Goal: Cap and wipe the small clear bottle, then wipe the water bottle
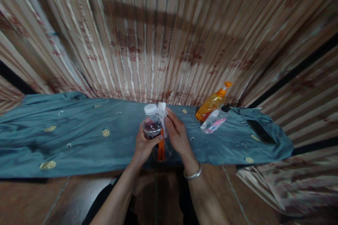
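A clear plastic bottle [153, 130] with a white screw cap [150, 109] stands upright over the near middle of the cloth-covered table. My left hand [144, 144] is closed around its left side, thumb across the front. An orange strip [161, 149] shows on the lower front of the bottle. Close to the bottle's right side, my right hand [176, 128] pinches a white crumpled piece that looks like tissue [162, 110]. It rises beside the cap and touches or nearly touches the bottle; the exact contact is hidden by my fingers.
To the right lie an amber pump bottle [210, 108] with an orange head and a clear bottle [213, 122] with a black top. A dark phone [260, 132] rests near the right end of the teal patterned cloth [87, 147]. A striped curtain [148, 42] hangs behind.
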Tool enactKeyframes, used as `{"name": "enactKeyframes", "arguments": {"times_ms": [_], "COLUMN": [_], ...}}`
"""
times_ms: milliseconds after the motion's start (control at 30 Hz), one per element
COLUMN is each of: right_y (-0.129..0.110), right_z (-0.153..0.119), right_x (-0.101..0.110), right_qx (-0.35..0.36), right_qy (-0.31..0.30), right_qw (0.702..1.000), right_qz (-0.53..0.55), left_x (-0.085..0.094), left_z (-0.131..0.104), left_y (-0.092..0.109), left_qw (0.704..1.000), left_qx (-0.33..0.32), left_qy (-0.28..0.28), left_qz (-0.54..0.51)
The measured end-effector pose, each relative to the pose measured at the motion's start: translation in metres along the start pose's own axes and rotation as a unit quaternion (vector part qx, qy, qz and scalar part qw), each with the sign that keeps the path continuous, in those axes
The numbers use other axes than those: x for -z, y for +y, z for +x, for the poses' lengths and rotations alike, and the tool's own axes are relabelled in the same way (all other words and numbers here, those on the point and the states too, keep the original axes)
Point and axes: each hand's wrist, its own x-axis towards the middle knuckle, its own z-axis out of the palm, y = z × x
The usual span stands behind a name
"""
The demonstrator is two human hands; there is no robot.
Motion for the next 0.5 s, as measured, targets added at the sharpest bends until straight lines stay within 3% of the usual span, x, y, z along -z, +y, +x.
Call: {"name": "enactKeyframes", "arguments": {"times_ms": [133, 267, 400, 500], "right_y": [-0.003, 0.020, 0.043, 0.048], "right_z": [0.002, -0.001, -0.009, -0.014], "right_x": [0.002, 0.000, 0.003, 0.009], "right_qx": [0.041, -0.024, -0.084, -0.109], "right_qy": [-0.042, -0.071, -0.151, -0.190], "right_qw": [0.998, 0.996, 0.980, 0.966], "right_qz": [-0.036, -0.054, -0.103, -0.139], "left_x": [-0.001, 0.005, 0.016, 0.025], "left_z": [-0.003, 0.003, 0.012, 0.017], "left_y": [0.004, 0.006, 0.011, 0.018], "left_qw": [0.998, 0.993, 0.986, 0.984], "left_qx": [0.019, 0.024, 0.038, 0.044], "left_qy": [-0.030, -0.009, 0.014, 0.032], "left_qz": [-0.046, -0.116, -0.161, -0.167]}}
